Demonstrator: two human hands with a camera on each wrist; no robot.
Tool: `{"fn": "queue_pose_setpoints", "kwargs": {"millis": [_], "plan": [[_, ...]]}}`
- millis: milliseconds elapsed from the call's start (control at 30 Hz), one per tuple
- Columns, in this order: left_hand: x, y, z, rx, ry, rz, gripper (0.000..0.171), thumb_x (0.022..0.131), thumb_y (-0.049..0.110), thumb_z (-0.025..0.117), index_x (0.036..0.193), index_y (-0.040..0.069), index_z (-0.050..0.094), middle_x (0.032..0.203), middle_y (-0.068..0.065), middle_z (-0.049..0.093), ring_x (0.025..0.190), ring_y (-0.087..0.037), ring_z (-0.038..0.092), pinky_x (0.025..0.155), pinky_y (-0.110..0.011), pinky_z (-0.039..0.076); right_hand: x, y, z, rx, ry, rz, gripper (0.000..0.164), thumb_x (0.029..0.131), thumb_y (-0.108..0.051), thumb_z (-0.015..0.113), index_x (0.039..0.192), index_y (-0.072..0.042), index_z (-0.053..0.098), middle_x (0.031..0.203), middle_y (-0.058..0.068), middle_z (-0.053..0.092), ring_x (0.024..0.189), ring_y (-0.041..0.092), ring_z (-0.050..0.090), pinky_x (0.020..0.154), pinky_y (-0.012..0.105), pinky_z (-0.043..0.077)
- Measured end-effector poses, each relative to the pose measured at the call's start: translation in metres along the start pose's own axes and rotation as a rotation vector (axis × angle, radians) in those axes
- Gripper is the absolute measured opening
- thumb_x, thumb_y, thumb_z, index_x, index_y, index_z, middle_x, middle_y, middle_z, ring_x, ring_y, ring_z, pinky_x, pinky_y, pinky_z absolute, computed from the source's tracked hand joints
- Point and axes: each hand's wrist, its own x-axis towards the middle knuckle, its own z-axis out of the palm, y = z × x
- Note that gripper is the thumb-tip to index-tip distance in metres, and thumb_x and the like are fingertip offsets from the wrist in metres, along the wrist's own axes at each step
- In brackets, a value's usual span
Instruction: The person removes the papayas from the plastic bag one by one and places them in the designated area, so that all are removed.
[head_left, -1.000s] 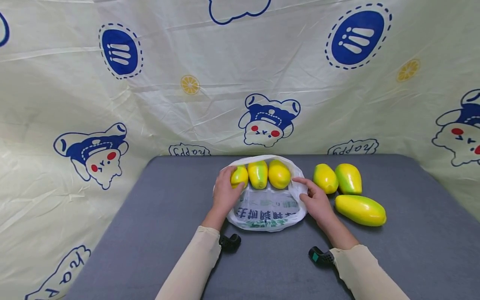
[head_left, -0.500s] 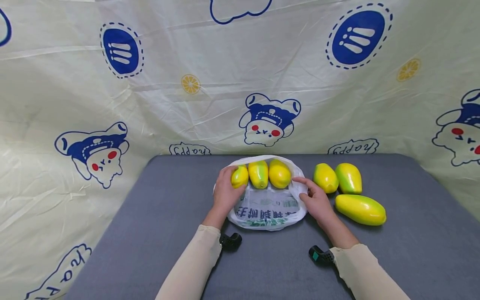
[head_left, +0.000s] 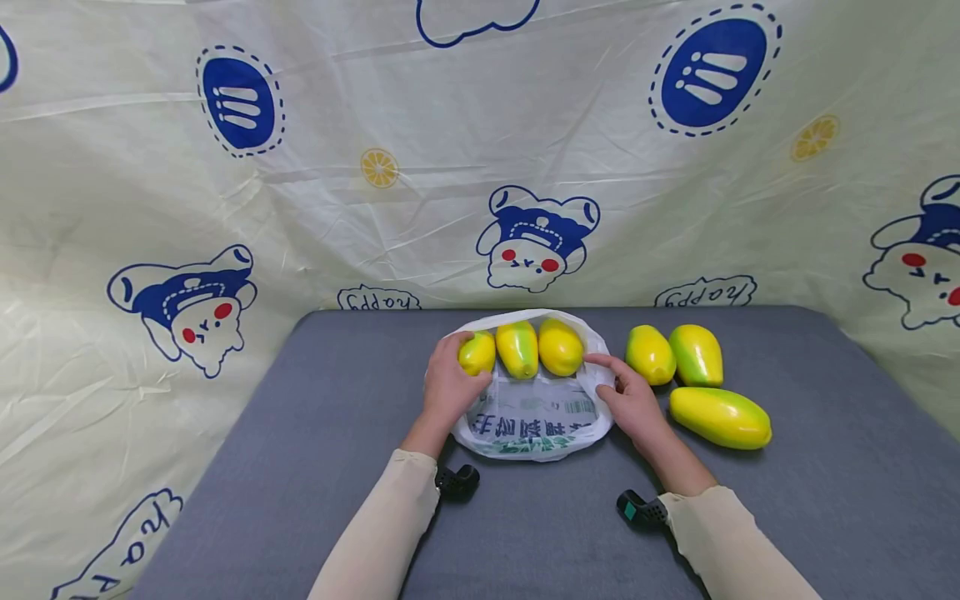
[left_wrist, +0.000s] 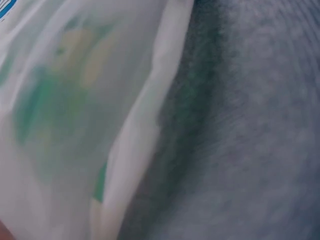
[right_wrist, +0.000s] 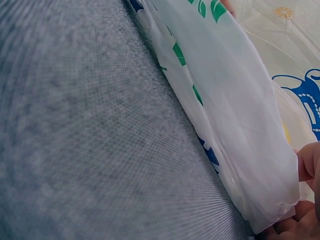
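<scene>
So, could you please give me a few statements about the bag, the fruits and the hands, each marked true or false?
1. Three yellow-green fruits show inside the plastic bag. True.
2. The right hand holds a fruit. False: it pinches the bag's rim.
3. The left hand grips the leftmost fruit. True.
4. The loose fruits lie to the left of the bag. False: all three lie to its right.
5. The bag rests on a grey tabletop. True.
6. The bag's mouth is tied shut. False: it is open, with the fruits visible through it.
</scene>
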Motion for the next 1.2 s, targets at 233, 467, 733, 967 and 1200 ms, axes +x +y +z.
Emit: {"fn": "queue_pose_setpoints", "kwargs": {"millis": [233, 467, 733, 967, 1200], "plan": [[0.0, 0.002, -0.006, 0.013, -0.028, -0.036, 0.063, 0.076, 0.02, 0.072, 0.136, 0.017, 0.054, 0.13, -0.007, 0.055, 0.105, -0.025, 0.052, 0.084, -0.04, 0.05, -0.002, -0.002, 0.002, -0.023, -0.001, 0.014, 0.049, 0.096, -0.008, 0.046, 0.144, -0.018, 0.05, 0.16, 0.015, 0.033, 0.128, 0.035, 0.036, 0.108, 0.052, 0.035], [-0.003, 0.012, -0.01, 0.031, -0.035, -0.059, 0.059, 0.078, 0.024, 0.071, 0.134, 0.015, 0.055, 0.126, -0.009, 0.056, 0.104, -0.027, 0.051, 0.082, -0.04, 0.05, -0.004, 0.0, 0.001, -0.013, -0.01, 0.016, 0.048, 0.097, -0.008, 0.046, 0.144, -0.017, 0.051, 0.161, 0.015, 0.033, 0.127, 0.035, 0.036, 0.106, 0.048, 0.035], [0.001, 0.022, -0.037, -0.083, -0.092, -0.09, 0.056, 0.081, 0.022, 0.07, 0.134, 0.015, 0.054, 0.127, -0.011, 0.054, 0.105, -0.029, 0.052, 0.085, -0.042, 0.052, -0.002, -0.003, 0.001, -0.001, -0.001, 0.019, 0.051, 0.097, -0.008, 0.045, 0.146, -0.02, 0.048, 0.164, 0.013, 0.028, 0.131, 0.035, 0.033, 0.115, 0.057, 0.03], [0.006, 0.02, -0.06, -0.337, -0.102, -0.161, 0.051, 0.085, 0.019, 0.063, 0.135, 0.018, 0.052, 0.134, -0.008, 0.054, 0.109, -0.029, 0.053, 0.088, -0.04, 0.049, -0.002, -0.003, 0.001, -0.016, 0.0, 0.011, 0.052, 0.096, -0.008, 0.045, 0.147, -0.02, 0.048, 0.162, 0.014, 0.031, 0.126, 0.035, 0.035, 0.103, 0.049, 0.034], [0.015, 0.009, -0.079, -0.538, -0.024, -0.206, 0.051, 0.088, 0.015, 0.057, 0.138, 0.017, 0.049, 0.138, -0.01, 0.049, 0.115, -0.029, 0.048, 0.093, -0.04, 0.044, -0.001, -0.003, 0.001, -0.026, 0.003, 0.022, 0.051, 0.097, -0.009, 0.045, 0.146, -0.021, 0.048, 0.163, 0.014, 0.03, 0.126, 0.035, 0.035, 0.106, 0.052, 0.034]]}}
